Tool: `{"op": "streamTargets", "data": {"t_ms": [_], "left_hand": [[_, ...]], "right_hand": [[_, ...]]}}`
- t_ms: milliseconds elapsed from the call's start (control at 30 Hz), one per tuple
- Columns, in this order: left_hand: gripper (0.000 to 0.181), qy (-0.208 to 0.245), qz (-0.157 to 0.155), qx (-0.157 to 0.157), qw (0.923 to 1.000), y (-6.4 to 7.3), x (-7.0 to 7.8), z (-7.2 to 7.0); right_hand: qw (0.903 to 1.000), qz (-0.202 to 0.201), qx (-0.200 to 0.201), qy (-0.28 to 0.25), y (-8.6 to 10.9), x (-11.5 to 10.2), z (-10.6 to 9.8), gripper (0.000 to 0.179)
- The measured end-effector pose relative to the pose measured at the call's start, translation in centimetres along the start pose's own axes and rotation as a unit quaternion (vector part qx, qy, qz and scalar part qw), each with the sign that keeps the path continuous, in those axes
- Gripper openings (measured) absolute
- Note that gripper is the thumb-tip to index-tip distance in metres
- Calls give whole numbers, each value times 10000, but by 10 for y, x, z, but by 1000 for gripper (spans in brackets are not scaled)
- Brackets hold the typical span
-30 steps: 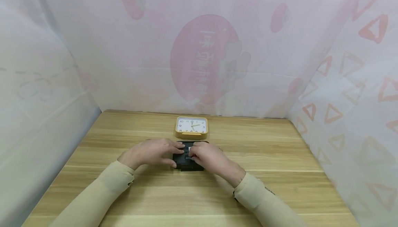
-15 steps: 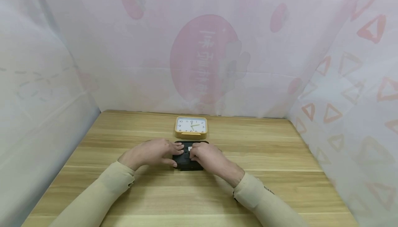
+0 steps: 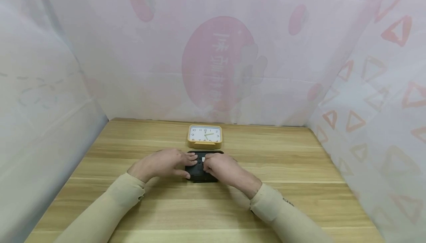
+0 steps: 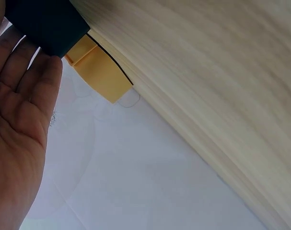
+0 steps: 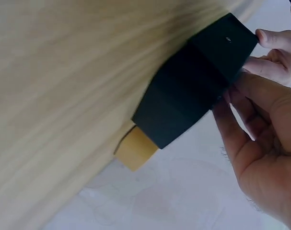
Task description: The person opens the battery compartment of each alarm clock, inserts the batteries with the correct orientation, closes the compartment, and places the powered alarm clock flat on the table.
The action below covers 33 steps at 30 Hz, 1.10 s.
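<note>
A black box-like case (image 3: 198, 171) lies flat on the table, with a white label (image 3: 203, 159) and a small raised square on its upper face. My left hand (image 3: 165, 163) rests on its left side, fingers extended over the top and thumb at the near corner. Over the right half, my right hand (image 3: 225, 167) has bent fingers and thumb whose tips meet the upper face beside the label. Both wrist views show the case from its side, left hand (image 4: 20, 115) and right hand (image 5: 274, 139) against it. What the right fingertips hold, if anything, I cannot tell.
Just behind the case, a yellow-framed clock (image 3: 205, 135) lies face up on the wooden table (image 3: 166, 213). Printed cloth walls (image 3: 149, 69) enclose the table at the back and both sides.
A small dark piece jutting from my right fingertips one second ago now lies flush with the case's upper face. My left hand has stayed in place.
</note>
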<state>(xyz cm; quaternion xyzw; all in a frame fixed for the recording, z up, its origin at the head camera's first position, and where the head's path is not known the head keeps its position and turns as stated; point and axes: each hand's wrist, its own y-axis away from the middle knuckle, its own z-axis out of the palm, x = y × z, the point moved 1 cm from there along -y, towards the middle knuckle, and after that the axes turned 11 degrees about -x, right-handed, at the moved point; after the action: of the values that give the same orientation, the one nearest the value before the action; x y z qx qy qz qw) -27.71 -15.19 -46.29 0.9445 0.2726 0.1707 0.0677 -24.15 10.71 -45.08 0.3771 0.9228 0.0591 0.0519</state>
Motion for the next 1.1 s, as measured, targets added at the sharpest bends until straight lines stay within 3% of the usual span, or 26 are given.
{"op": "streamTargets", "data": {"t_ms": [133,333,533,700,800,933,1100], "left_hand": [[59,12,10,15,10000,-2,1,1],[59,26,-79,-33,10000,-1,0,3],[57,-150,-116,15,9998,-2,-1,4],[55,-481,-212,259,9983,-2,3,3],[61,-341,-390,514,9973,-2,7,1],[76,39,-899,767,9930,-3,11,1],[97,305,-1392,727,9871,-3,15,2]], "right_hand": [[9999,-44,-111,-60,2,0,-2,7],[9965,-92,-344,-759,6,5,-3,12],[9871,-61,-526,-1514,10,12,-3,19],[9769,-25,-662,-2033,15,18,-4,21],[9732,-36,-666,-2201,16,20,-6,21],[9721,-77,-636,-2257,17,23,-8,22],[9688,-16,-626,-2400,18,28,-11,21]]}}
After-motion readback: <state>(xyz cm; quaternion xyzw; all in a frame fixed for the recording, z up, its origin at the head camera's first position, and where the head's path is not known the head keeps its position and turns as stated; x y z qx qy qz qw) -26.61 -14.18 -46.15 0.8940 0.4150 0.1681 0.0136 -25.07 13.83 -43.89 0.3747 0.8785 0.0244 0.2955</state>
